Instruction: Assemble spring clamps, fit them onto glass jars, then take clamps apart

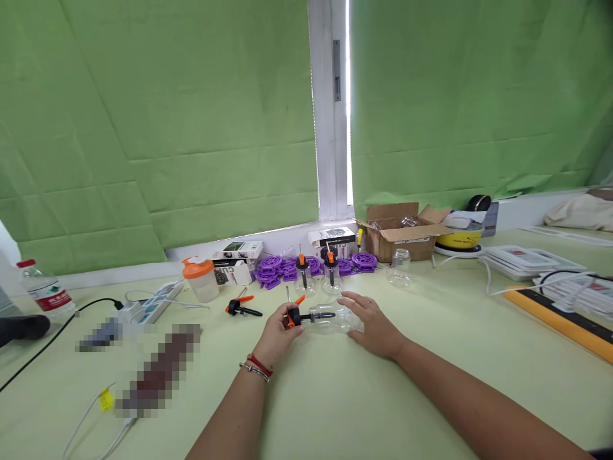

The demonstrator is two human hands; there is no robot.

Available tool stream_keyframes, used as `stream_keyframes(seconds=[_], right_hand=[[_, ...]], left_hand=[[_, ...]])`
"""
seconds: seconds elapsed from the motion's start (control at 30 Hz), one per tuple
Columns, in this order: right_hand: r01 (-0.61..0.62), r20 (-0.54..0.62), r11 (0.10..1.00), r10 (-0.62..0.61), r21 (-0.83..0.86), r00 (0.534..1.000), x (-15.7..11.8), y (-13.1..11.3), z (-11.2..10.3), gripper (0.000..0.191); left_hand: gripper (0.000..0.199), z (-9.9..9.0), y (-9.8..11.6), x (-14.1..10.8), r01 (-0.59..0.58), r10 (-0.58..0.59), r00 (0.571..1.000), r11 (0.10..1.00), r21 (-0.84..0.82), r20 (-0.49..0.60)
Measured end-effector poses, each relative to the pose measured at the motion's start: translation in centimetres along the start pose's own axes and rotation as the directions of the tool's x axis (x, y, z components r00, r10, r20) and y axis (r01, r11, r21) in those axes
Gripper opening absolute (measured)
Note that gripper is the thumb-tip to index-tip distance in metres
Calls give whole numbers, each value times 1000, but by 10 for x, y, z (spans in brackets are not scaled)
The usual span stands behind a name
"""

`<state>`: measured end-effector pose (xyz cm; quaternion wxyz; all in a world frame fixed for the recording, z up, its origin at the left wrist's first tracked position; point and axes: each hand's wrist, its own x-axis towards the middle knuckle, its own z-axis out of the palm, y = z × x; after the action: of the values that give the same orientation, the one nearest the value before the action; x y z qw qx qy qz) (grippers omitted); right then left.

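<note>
While the left hand (280,331) pinches the black-and-orange cap (294,317) between thumb and fingers, the right hand (377,324) has its fingers and thumb on either side of the clear bottle (342,320). Bottle lies on its side above the counter (306,396), neck toward 9 o'clock; can't tell if it touches down. Cap's dark stem (322,316) points to 3 o'clock and runs into the neck, collar a little short of the rim. Left wrist has a red band (259,365) and silver bangles (254,371).

From the bottle: spare cap (234,307) at 9 o'clock, lying past the left hand; two capped bottles, the nearer-left one (304,281) at 11 and its neighbor (331,278) at 12, both upright. Purple discs (271,271) (a whole row, some stacked) sit behind them. Upturned jar (399,269) at 2 o'clock, open carton (402,246) just behind it. Orange-lidded shaker (200,281) at 10, power strip (161,301) beside it.
</note>
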<state>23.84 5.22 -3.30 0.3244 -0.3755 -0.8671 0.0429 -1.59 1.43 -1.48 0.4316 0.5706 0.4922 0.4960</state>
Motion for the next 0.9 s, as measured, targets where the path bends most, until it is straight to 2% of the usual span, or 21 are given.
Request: stream_keyframes(seconds=[0.43, 0.9], right_hand=[[38, -5, 999, -38, -22, 999, 1, -6, 0, 68], [64, -3, 997, -65, -45, 998, 2, -8, 0, 66]], left_hand=[[44, 13, 1, -3, -21, 20, 998, 1000, 12, 67], [45, 15, -3, -2, -28, 27, 998, 999, 30, 49]])
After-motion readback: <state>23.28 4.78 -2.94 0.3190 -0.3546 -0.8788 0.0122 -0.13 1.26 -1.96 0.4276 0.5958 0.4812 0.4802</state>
